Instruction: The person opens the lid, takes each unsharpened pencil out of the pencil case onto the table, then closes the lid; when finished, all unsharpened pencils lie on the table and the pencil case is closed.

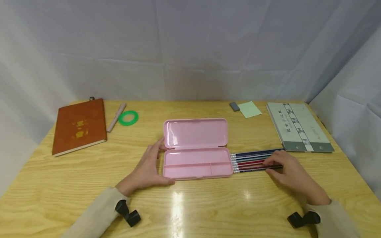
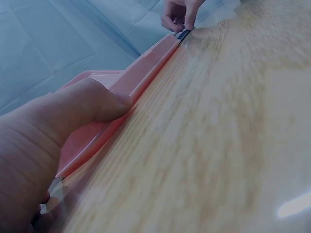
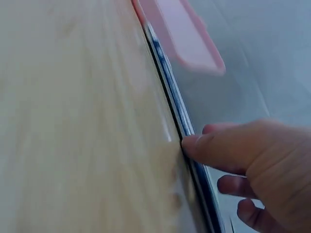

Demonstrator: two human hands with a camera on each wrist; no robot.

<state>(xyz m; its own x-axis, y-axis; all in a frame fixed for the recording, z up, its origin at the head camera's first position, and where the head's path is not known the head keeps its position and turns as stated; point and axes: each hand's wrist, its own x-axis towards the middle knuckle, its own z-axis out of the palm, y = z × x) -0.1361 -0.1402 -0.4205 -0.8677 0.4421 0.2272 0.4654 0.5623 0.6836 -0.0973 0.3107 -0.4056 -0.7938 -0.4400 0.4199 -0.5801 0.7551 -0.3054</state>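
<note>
An open pink pencil case (image 1: 186, 161) lies in the middle of the table, its lid (image 1: 196, 134) folded back. Its tray has a long divider and a short cross wall, with nothing in it. My left hand (image 1: 146, 170) holds the case at its left end, thumb (image 2: 109, 104) along the front edge and fingers by the hinge side. Right of the case, several pencils (image 1: 248, 161) lie side by side, their eraser ends by the case wall. With thumb (image 3: 204, 145) and index finger, my right hand (image 1: 293, 170) pinches the nearest pencil (image 3: 170, 92).
At the left lie a brown notebook (image 1: 80, 127), a pale pen-like stick (image 1: 116, 118) and a green ring of tape (image 1: 128, 118). Toward the back right are a grey eraser (image 1: 234, 106), green sticky notes (image 1: 250, 109) and a grey-white notebook (image 1: 300, 127) touching the far pencil's end.
</note>
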